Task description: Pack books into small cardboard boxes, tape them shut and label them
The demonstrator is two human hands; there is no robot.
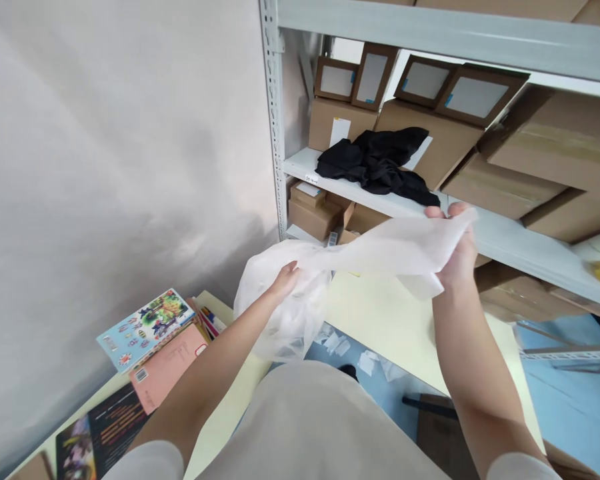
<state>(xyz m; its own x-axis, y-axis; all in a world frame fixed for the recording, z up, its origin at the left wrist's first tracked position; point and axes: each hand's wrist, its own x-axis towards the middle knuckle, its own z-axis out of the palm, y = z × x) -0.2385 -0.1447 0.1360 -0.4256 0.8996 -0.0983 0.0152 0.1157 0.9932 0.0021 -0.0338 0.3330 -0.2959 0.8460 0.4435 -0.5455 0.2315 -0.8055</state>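
Note:
A white, see-through plastic bag (285,327) hangs in front of my body, its lower part bulging and its upper part pulled out sideways to the right. My left hand (284,281) is closed round the bag's gathered neck. At the other end, my right hand (459,257) grips the loose top of the bag, with fingertips showing above the film and part of the palm covered. The stretch of film between my hands is drawn out and slightly blurred. What the bulging part contains is not clear.
Books and a pink envelope (173,363) lie on the pale yellow table (380,313) at left. Grey metal shelves (370,190) ahead hold cardboard boxes (545,167) and a black cloth (375,160). Paper scraps (335,343) litter the blue floor. A wall (130,133) rises at left.

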